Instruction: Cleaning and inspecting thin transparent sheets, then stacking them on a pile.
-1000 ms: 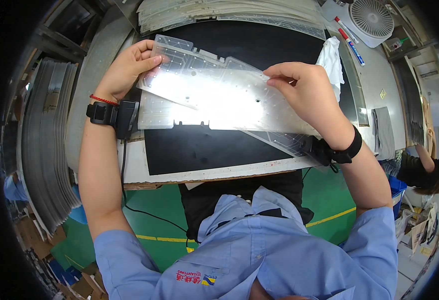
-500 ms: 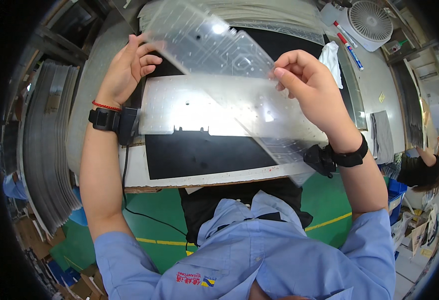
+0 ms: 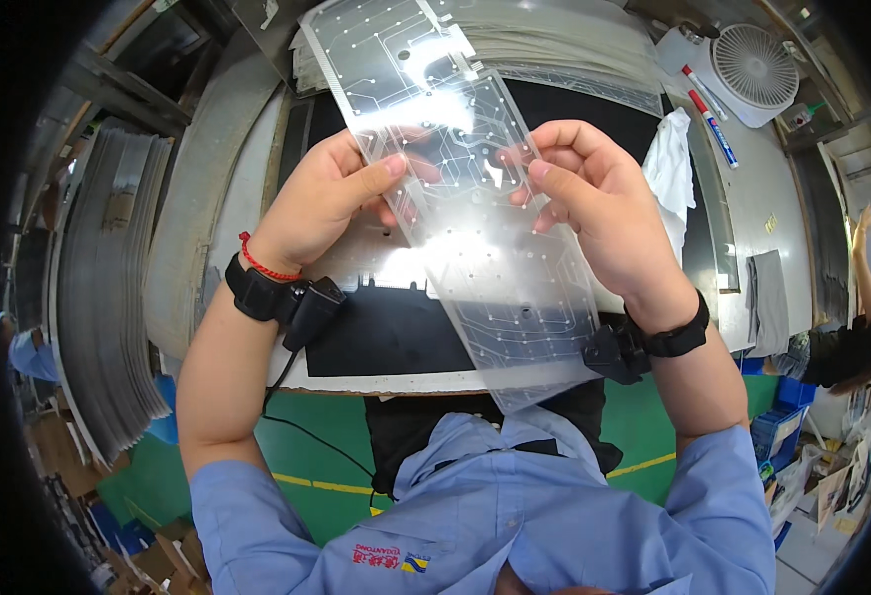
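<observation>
A long clear plastic sheet (image 3: 455,198) printed with pale circuit lines and dots slants across the view above the table. My left hand (image 3: 341,188) grips its left long edge, thumb on top and fingers showing through from beneath. On the opposite edge my right hand (image 3: 584,193) pinches it between thumb and fingers. Light glares off the sheet's upper part and middle. Under it, on a black mat (image 3: 376,332), lies another translucent sheet (image 3: 356,258) with a notched near edge, mostly hidden by the held sheet and my hands.
More translucent sheets (image 3: 574,45) are stacked at the far side. A white cloth (image 3: 670,164), red-capped markers (image 3: 715,129) and a white fan (image 3: 753,67) sit at the right, with a grey cloth (image 3: 767,297) nearer. Tall stacked sheets (image 3: 108,288) stand left. A co-worker (image 3: 842,352) is far right.
My left hand has moved right and nearer, from open at the sheet's far end to gripping its left edge. The sheet has turned steeper and come nearer; my right hand stays on its right edge.
</observation>
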Tool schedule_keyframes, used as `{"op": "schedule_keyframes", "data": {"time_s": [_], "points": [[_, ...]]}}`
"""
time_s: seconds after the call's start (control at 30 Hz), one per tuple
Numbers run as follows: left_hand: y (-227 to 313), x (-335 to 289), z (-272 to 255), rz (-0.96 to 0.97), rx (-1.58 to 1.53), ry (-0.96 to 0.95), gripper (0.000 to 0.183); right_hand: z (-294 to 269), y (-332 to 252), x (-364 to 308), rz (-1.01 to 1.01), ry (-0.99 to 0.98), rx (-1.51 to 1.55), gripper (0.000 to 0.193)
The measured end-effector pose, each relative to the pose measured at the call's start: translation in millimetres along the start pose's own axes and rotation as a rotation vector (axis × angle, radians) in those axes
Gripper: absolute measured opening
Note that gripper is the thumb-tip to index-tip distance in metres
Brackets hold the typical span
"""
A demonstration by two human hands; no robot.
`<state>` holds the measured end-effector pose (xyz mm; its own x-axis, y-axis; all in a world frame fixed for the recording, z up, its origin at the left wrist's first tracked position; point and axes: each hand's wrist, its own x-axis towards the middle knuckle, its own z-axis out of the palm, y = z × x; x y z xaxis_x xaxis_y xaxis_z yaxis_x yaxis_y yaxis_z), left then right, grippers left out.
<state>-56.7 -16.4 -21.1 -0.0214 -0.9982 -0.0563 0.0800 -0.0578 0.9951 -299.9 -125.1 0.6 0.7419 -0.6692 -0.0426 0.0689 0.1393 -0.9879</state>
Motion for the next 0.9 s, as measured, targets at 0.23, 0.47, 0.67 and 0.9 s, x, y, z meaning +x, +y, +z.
{"op": "schedule_keyframes", "data": {"time_s": [0.23, 0.47, 0.67, 0.9], "points": [[-0.8, -1.4, 5.6, -0.019, -0.01, 0.069, 0.037, -6.9, 8.8, 5.1, 0.008, -0.086, 0.105, 0.02], [-1.3, 1.1, 5.0, -0.05, -0.035, 0.082, 0.038, -8.9, 14.9, 4.0, 0.052, -0.114, 0.188, 0.021], [-3.4, 1.3, 5.0, -0.059, -0.059, 0.107, 0.038, -10.4, 14.3, 2.0, 0.057, -0.127, 0.261, 0.022], [-4.6, 1.4, 3.1, -0.055, -0.042, 0.122, 0.039, -12.3, 18.6, 1.6, 0.049, 0.014, 0.292, 0.03]]}}
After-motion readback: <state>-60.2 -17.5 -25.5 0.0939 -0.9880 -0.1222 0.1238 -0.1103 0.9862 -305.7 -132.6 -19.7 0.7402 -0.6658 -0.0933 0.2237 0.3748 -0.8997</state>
